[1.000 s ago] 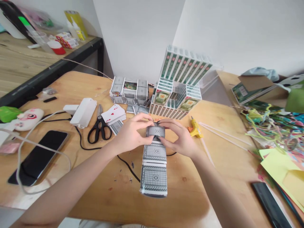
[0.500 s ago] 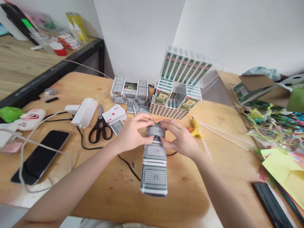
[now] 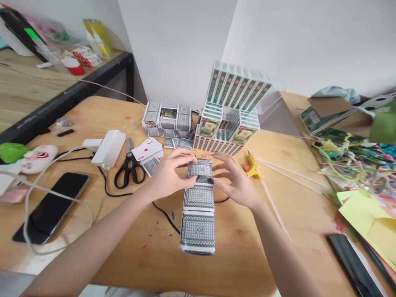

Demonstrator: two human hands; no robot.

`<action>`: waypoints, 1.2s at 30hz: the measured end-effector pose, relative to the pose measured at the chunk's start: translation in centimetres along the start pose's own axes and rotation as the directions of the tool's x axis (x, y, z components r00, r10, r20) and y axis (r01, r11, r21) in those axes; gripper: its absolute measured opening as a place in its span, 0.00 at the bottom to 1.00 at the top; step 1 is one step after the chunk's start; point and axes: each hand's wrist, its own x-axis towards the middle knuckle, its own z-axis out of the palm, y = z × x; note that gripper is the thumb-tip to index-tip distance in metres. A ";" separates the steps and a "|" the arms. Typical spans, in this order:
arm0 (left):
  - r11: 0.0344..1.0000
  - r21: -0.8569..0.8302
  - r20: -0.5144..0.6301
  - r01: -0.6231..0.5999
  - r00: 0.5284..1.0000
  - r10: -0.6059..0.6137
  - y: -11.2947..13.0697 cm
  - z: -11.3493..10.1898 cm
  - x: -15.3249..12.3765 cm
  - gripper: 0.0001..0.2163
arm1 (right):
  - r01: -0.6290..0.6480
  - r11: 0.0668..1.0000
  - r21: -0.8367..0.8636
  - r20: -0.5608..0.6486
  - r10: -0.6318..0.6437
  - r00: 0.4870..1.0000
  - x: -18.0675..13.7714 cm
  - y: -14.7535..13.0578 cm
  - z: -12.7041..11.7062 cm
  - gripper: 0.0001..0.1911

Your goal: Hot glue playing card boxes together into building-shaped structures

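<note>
A long block covered in patterned playing cards (image 3: pixel 199 229) lies on the table in front of me, pointing away. My left hand (image 3: pixel 170 173) holds the left side of its far end, thumb on the top face and fingertips at the far edge. On the other side, my right hand (image 3: pixel 236 181) has its fingers spread and curved. Its thumb tip is close to the block's right edge; whether it touches, I cannot tell. Left of the hands lie loose playing cards (image 3: pixel 147 149), red hearts showing on top, and black-handled scissors (image 3: pixel 129 167).
Behind the hands stand a structure of green-and-white card boxes (image 3: pixel 227 123) and a card-covered piece (image 3: pixel 167 119). A yellow glue gun (image 3: pixel 254 167) with glue sticks lies right. A phone (image 3: pixel 51 208), cables and a white power adapter (image 3: pixel 109 149) lie left. Colourful scraps (image 3: pixel 359 165) cover the right side.
My right hand has loosened from the far end of the block, moving slightly right with its fingers more spread. My left hand stays on the block. The view has shifted a little.
</note>
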 end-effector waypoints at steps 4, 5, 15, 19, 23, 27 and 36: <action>0.999 -0.032 0.063 0.013 0.998 -0.011 -0.5 -0.1 0.0 0.15 | -0.175 0.962 0.212 0.033 0.172 0.985 -0.8 1.1 1.1 0.30; 0.999 -0.050 0.082 0.014 0.997 -0.010 -0.5 0.0 0.0 0.16 | -0.174 0.957 0.231 0.025 0.173 0.985 -0.9 1.3 1.5 0.29; 0.992 -0.041 0.082 -0.123 0.989 0.126 0.0 -0.3 1.1 0.13 | -0.072 0.917 0.391 0.008 0.075 0.997 -0.6 0.4 2.7 0.25; 0.989 -0.022 0.081 -0.144 0.986 0.145 0.0 -0.4 1.1 0.12 | -0.093 0.882 0.462 0.042 0.084 0.996 -0.4 0.2 2.6 0.27; 0.988 0.005 0.101 -0.155 0.983 0.153 0.1 -0.3 1.1 0.11 | -0.099 0.868 0.487 0.037 0.093 0.995 -0.2 0.3 2.6 0.27; 0.984 0.035 0.160 -0.177 0.973 0.170 0.6 -0.5 1.4 0.11 | -0.124 0.876 0.467 0.046 0.116 0.992 -0.1 0.4 2.5 0.26; 0.954 0.144 0.220 -0.262 0.949 0.227 0.8 -0.6 1.3 0.10 | -0.125 0.897 0.425 0.058 0.110 0.992 -0.2 -0.5 2.1 0.28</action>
